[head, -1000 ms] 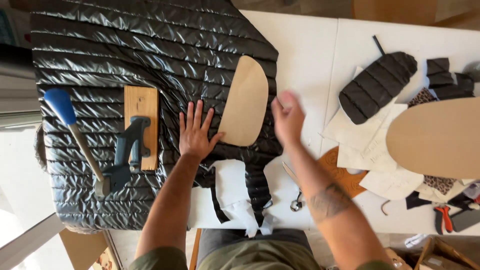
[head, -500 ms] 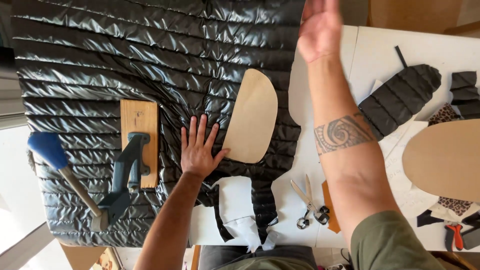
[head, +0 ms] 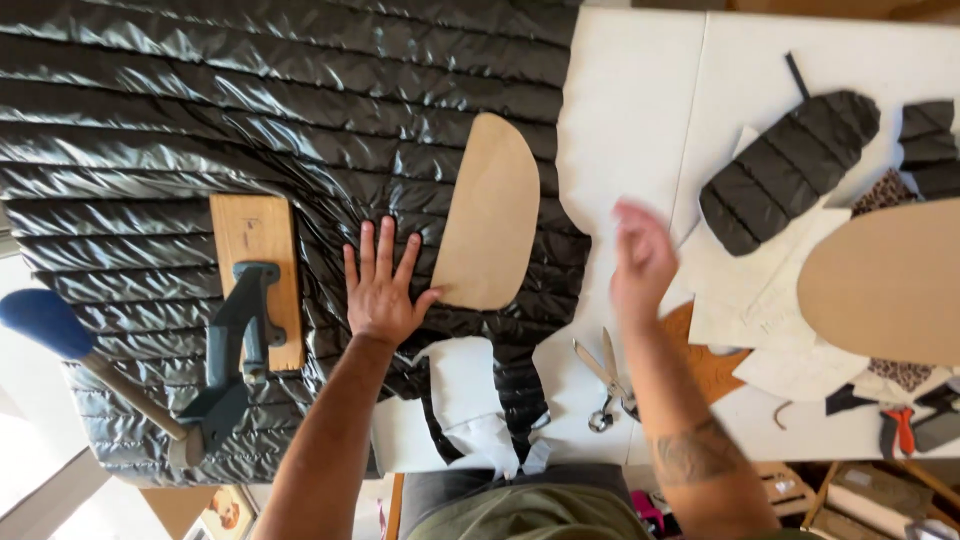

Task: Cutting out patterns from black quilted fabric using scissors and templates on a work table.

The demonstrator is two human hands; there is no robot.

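Note:
My left hand (head: 381, 283) lies flat with fingers spread on the black quilted fabric (head: 250, 130), its thumb beside the lower edge of a tan cardboard pattern piece (head: 488, 215) that rests on the fabric. Blurred from motion, my right hand (head: 641, 258) hovers over the white table (head: 640, 110), to the right of the pattern, holding nothing. Scissors (head: 606, 377) lie on the table just below that hand.
A wooden block with a blue-grey handle (head: 250, 290) and a blue-headed tool (head: 60, 340) weigh the fabric at left. At right lie a cut quilted piece (head: 785, 170), a large tan pattern (head: 890, 280), white paper pieces (head: 760, 300) and red-handled pliers (head: 900, 428).
My right hand has come down from high over the fabric's far edge to just above the table beside the pattern. The left hand has stayed flat on the fabric.

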